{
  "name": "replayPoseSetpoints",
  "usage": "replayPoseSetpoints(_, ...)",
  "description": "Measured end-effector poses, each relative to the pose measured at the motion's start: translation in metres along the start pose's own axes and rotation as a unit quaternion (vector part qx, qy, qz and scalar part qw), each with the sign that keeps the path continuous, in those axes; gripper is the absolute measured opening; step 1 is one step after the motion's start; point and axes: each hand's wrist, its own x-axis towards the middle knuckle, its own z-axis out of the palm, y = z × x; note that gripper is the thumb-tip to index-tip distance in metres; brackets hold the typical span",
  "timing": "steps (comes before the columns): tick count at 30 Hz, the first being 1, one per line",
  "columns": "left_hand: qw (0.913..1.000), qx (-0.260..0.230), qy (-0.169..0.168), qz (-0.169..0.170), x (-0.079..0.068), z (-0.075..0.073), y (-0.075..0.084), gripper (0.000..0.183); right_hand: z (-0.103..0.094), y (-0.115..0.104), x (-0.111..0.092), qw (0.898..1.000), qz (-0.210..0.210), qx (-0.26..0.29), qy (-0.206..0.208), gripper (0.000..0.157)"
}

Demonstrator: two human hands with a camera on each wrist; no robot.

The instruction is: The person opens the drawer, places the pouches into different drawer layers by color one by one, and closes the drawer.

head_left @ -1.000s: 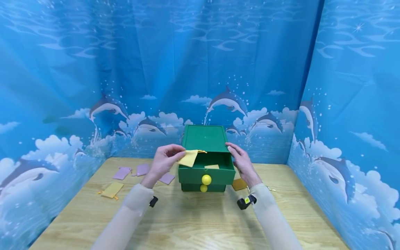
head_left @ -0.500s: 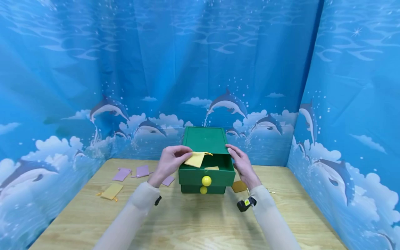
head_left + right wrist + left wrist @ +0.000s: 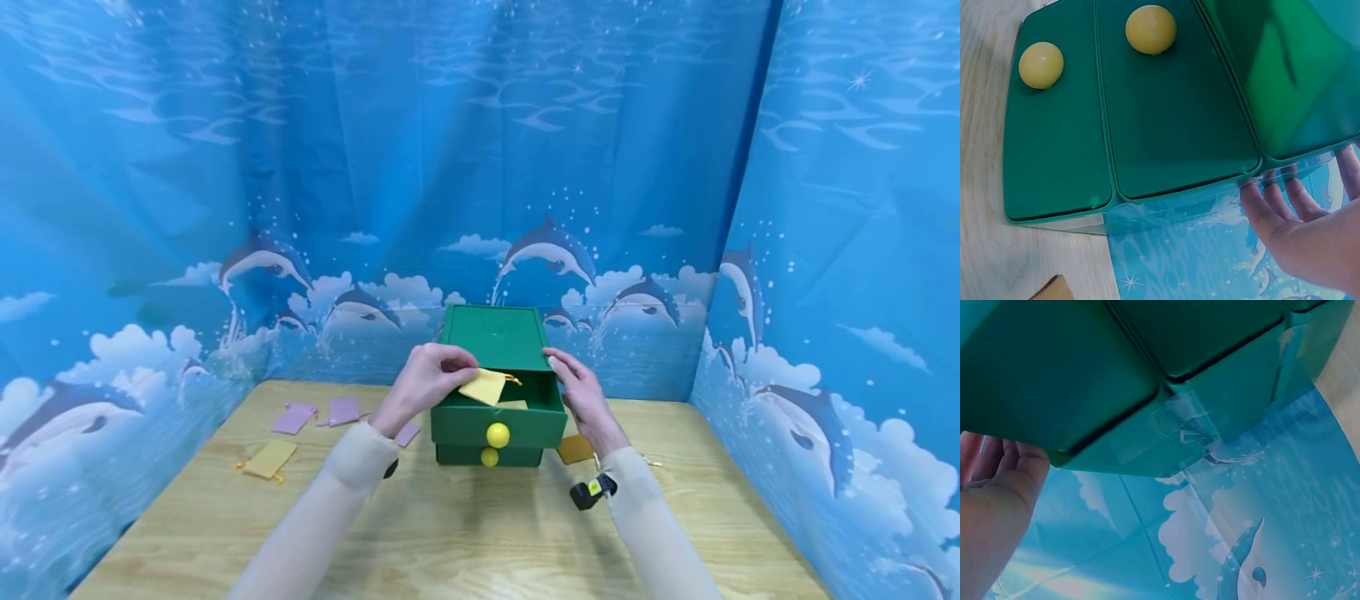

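A small green drawer cabinet (image 3: 495, 337) stands on the table with its upper drawer (image 3: 461, 427) pulled out. My left hand (image 3: 429, 379) pinches a yellow drawstring pouch (image 3: 484, 387) at its left end, over this drawer; the cord end points right. Below it, part of another pale yellow pouch (image 3: 514, 405) shows inside the drawer. At the cabinet's upper right edge, my right hand (image 3: 588, 398) rests with its fingertips against the side, as the right wrist view also shows. In the left wrist view the cabinet hides the left fingertips and the held pouch.
Left of the cabinet lie lilac pouches (image 3: 343, 411) and one yellow pouch (image 3: 270, 460). A brownish-orange pouch (image 3: 576, 449) lies to the right, partly behind the right wrist. Yellow round knobs (image 3: 498, 434) stick out from the drawer fronts. A blue dolphin-print curtain (image 3: 375, 167) surrounds the table.
My left hand has carried the yellow pouch to the right, from the drawer's left edge to over its middle. The right hand has stayed at the cabinet's edge.
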Motion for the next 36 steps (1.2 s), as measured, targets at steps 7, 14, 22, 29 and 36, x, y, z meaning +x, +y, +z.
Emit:
replayPoseSetpoints(7, 0.9994, 0.025, -0.01, -0.02, 0.005, 0.005, 0.006, 0.008, -0.001, 0.007, 0.002, 1.0, -0.006, -0.009, 0.012, 0.047)
replayPoseSetpoints(14, 0.9986, 0.042, -0.019, -0.026, 0.007, 0.013, 0.008, 0.006, -0.001, 0.008, 0.002, 1.0, -0.004, -0.01, 0.015, 0.047)
replayPoseSetpoints(22, 0.9988, 0.037, -0.03, -0.013, 0.01, 0.014, 0.009, 0.006, -0.001, 0.003, 0.0, 1.0, -0.001, -0.009, 0.019, 0.045)
replayPoseSetpoints(29, 0.9979, 0.036, -0.053, 0.002, 0.011, 0.013, 0.009, 0.01, 0.0, 0.002, 0.001, 1.0, -0.003, -0.005, 0.014, 0.046)
replayPoseSetpoints(36, 0.9959, 0.054, -0.067, 0.026, 0.014, 0.013, 0.01, 0.012, 0.001, 0.002, 0.001, 1.0, -0.012, -0.003, 0.01, 0.047)
